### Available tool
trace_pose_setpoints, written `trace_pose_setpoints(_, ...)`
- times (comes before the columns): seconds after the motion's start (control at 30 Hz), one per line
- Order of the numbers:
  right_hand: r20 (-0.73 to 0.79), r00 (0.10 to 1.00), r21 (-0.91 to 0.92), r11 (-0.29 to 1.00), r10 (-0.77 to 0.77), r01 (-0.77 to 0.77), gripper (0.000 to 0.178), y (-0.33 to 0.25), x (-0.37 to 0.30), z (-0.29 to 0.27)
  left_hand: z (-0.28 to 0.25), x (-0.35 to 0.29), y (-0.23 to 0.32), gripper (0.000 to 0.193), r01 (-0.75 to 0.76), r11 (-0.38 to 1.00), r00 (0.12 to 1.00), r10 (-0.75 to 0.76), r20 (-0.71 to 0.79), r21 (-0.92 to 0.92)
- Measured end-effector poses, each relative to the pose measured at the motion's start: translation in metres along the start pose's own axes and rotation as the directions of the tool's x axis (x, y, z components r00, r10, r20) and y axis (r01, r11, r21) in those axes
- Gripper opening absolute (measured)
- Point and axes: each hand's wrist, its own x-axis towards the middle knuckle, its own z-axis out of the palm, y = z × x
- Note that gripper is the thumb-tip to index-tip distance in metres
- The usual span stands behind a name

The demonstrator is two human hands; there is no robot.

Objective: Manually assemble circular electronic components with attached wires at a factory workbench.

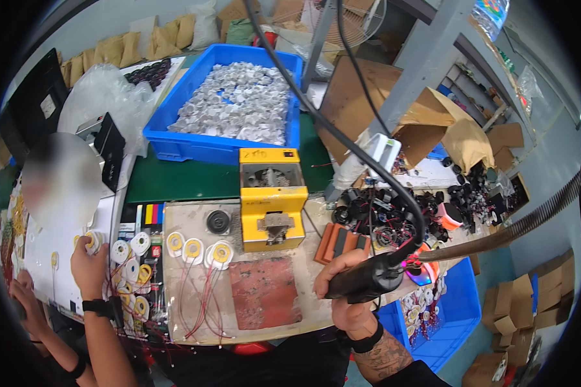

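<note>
My left hand (89,267) reaches to the far left, its fingers closed on a round white disc with a yellow centre (94,242). On the right, my right hand (348,290) is wrapped round the black body of an electric screwdriver (368,277); its tip is hidden. A black cord and a coiled spring run up from it. Between my hands, several white discs (219,254) with yellow centres and red wires lie on the work mat (200,226). They are beside a flat reddish pad (265,293). Behind the pad stands a yellow screw feeder (272,197).
A blue bin (163,145) of small white parts stands behind the feeder. More discs (135,261) lie near my left hand. A black ring (218,222) and an orange-brown block (339,245) flank the feeder. Another blue bin (455,322) sits low right. A co-worker's hands (27,306) work far left.
</note>
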Motion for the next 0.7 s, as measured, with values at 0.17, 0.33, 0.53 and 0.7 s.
trace_pose_setpoints(0.17, -0.087, 0.994, 0.008, 0.997, -0.071, 0.072, 0.091, 0.006, -0.002, 0.005, -0.006, -0.002, -0.004, 0.040, -0.033, 0.998, 0.995, 0.037, -0.087, 0.050)
trace_pose_setpoints(0.33, -0.056, 0.986, 0.057, 0.985, -0.160, 0.163, 0.082, 0.007, 0.009, 0.004, -0.003, -0.001, 0.009, 0.040, -0.009, 1.000, 1.000, 0.010, -0.024, 0.023)
trace_pose_setpoints(0.53, -0.053, 0.994, 0.078, 0.992, -0.094, 0.098, 0.091, 0.006, 0.016, 0.014, -0.011, 0.003, -0.001, 0.050, 0.032, 0.999, 0.998, -0.033, 0.052, 0.023)
trace_pose_setpoints(0.7, 0.038, 0.987, 0.102, 0.983, -0.155, 0.150, 0.080, 0.012, 0.015, 0.013, -0.015, 0.005, -0.003, 0.048, 0.021, 1.000, 0.999, -0.021, 0.045, 0.005)
